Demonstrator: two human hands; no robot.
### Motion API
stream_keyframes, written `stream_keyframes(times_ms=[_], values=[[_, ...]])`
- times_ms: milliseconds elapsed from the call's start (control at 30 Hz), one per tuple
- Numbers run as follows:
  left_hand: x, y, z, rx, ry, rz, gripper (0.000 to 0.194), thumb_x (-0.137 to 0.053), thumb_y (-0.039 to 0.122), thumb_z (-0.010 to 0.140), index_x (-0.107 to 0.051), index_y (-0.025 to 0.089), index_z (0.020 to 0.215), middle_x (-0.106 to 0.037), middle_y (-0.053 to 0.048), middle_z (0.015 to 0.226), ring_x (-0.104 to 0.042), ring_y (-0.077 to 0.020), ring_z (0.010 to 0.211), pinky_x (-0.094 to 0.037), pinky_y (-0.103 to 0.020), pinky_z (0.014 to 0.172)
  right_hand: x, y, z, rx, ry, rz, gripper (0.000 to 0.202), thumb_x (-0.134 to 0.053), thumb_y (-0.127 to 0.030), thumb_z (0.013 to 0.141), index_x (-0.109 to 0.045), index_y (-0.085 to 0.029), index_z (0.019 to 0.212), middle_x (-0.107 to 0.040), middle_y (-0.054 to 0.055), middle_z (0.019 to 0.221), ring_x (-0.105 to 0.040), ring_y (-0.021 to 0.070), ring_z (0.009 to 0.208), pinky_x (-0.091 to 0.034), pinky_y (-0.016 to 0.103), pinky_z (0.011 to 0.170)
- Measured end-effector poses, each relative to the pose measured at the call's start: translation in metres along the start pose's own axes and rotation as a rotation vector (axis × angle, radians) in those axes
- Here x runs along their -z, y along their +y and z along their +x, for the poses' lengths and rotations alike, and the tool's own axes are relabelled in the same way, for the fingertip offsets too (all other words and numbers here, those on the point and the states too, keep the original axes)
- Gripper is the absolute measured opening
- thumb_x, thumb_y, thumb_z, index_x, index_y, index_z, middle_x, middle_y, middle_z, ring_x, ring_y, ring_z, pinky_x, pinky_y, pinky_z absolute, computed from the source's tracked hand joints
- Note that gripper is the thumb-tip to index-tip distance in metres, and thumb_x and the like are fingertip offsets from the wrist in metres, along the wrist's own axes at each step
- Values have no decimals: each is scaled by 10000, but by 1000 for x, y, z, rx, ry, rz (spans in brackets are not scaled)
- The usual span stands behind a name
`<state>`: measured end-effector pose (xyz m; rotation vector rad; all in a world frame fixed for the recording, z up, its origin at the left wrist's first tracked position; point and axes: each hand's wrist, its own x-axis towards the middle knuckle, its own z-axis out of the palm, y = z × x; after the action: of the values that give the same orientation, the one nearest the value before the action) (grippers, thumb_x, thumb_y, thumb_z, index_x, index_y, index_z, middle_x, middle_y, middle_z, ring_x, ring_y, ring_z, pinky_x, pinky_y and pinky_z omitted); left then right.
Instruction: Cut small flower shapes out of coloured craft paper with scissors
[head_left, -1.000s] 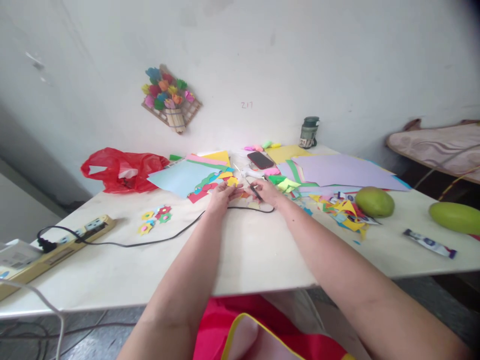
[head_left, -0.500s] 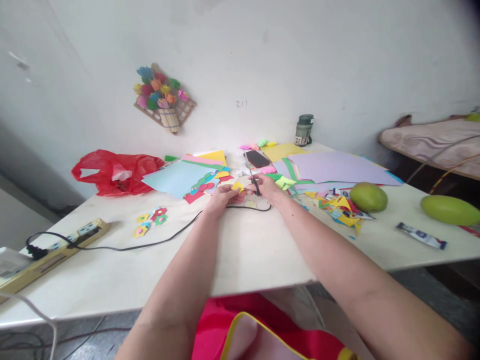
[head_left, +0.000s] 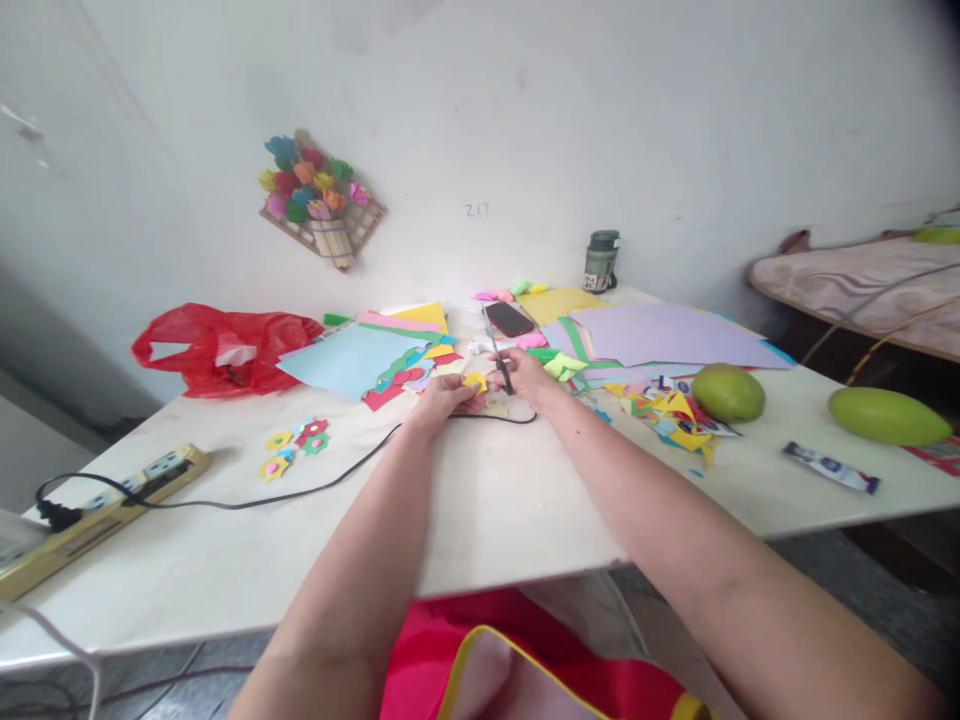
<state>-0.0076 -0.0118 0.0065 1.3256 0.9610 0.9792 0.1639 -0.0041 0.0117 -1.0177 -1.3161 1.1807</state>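
My left hand (head_left: pixel 451 396) pinches a small piece of yellow paper (head_left: pixel 474 382) above the middle of the table. Just to its right, my right hand (head_left: pixel 523 378) is closed around the dark handles of a pair of scissors (head_left: pixel 503 374). The blades point up and away from me, a little apart from the yellow piece. Coloured paper pieces (head_left: pixel 405 378) lie beyond my left hand. Toward the left, several small paper flowers (head_left: pixel 294 446) with contrasting centres rest on the table.
Paper scraps (head_left: pixel 679 415), two green fruits (head_left: pixel 727 392) and a tube (head_left: pixel 831 467) lie to the right. Purple sheets (head_left: pixel 667 335), a phone (head_left: pixel 510 318) and a bottle (head_left: pixel 601 262) are farther back. A red bag (head_left: pixel 225 350), a power strip (head_left: pixel 105 515) and its black cable (head_left: pixel 300 490) occupy the left.
The whole view has shifted slightly. The yellow paper has turned a little in my left hand, and my right hand still holds the scissors beside it.
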Motion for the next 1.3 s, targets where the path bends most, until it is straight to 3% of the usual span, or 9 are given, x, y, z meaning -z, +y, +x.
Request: stream_keyframes(times_ms=[400, 767, 967, 1300], values=[[1, -1, 1, -23, -6, -25, 288, -784, 346, 639, -653, 110, 741, -673, -49, 637, -619, -130, 546, -512, -261, 616, -1, -3, -2, -4, 20, 3, 343, -685, -112, 564, -567, -176, 880, -578, -45, 550, -536, 100, 473, -391, 196, 431], [4, -4, 3, -20, -19, -2, 288, -782, 350, 622, -628, 126, 717, -628, -15, 575, -579, -105, 500, -479, -225, 561, 1, -5, -4, -13, -9, 7, 355, -703, -210, 589, -561, -172, 912, -566, -54, 513, -521, 93, 461, -277, 167, 388], [3, -4, 3, -31, -43, 13, 290, -792, 341, 600, -622, 124, 692, -596, -3, 540, -538, -90, 471, -438, -215, 525, -2, -5, -4, -5, -15, -3, 327, -664, -153, 572, -565, -170, 884, -542, -71, 489, -508, 96, 448, -350, 197, 437], [-1, -1, 1, -24, 46, -70, 376, -815, 375, 563, -521, 156, 642, -647, -12, 595, -592, -113, 504, -500, -252, 566, -3, -7, -4, -8, 27, -3, 309, -646, -113, 589, -565, -182, 878, -551, -64, 510, -542, 102, 446, -399, 208, 437]])
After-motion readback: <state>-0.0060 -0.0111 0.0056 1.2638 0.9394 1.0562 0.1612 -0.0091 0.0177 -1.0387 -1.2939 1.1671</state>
